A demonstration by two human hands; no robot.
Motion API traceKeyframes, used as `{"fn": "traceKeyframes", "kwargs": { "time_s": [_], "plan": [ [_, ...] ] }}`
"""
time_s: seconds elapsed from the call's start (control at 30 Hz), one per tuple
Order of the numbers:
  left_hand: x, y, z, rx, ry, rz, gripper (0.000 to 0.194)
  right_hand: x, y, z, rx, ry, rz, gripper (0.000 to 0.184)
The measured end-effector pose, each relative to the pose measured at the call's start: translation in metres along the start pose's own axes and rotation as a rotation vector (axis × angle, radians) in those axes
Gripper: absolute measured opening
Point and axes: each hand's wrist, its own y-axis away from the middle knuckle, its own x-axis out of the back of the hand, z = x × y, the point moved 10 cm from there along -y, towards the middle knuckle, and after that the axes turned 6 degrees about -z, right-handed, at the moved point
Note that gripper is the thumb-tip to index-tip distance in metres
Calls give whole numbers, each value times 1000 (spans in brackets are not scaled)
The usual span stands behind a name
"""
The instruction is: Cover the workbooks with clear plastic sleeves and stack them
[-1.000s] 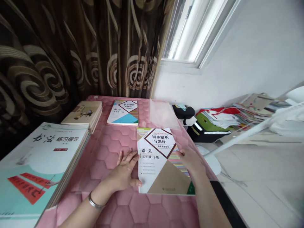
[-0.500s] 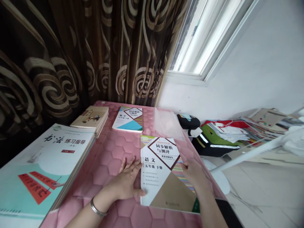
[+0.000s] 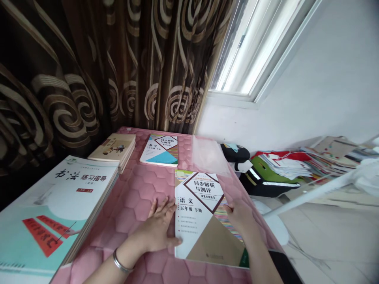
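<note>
A workbook (image 3: 207,221) with a white, brown and striped cover lies flat on the pink quilted table cover (image 3: 139,189). My left hand (image 3: 158,228), a silver bangle at its wrist, rests with fingers spread on the pink cover. Its thumb and fingertips touch the workbook's left edge. At the right edge, my right hand (image 3: 241,217) is closed, its thumb on the cover's margin; the other fingers are mostly hidden. Beyond the workbook lies a smaller-looking book (image 3: 161,150) with a blue triangle, and beside that a translucent plastic sheet (image 3: 209,156).
To the left are a stack of calligraphy books (image 3: 59,213) and a stack of tan booklets (image 3: 114,148). A dark object (image 3: 284,264) lies at the table's right edge. Past that stand a white lamp-like arm (image 3: 314,193), a green and black bag (image 3: 266,177) and piled papers (image 3: 334,157). Curtains (image 3: 133,63) hang behind.
Hardly anything differs. Both hands keep their places at the workbook's edges, and the whole view has shifted very slightly.
</note>
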Motion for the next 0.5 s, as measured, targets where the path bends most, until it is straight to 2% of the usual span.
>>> {"fn": "traceKeyframes", "kwargs": {
  "time_s": [0.3, 0.5],
  "plan": [
    [-3, -1, -2, 15, -17, -17, 94, 4, 1, 1, 51, -83, 73, 22],
    [-2, -1, -1, -6, -4, -9, 96, -4, -8, 3, 140, -190, 59, 33]
  ]
}}
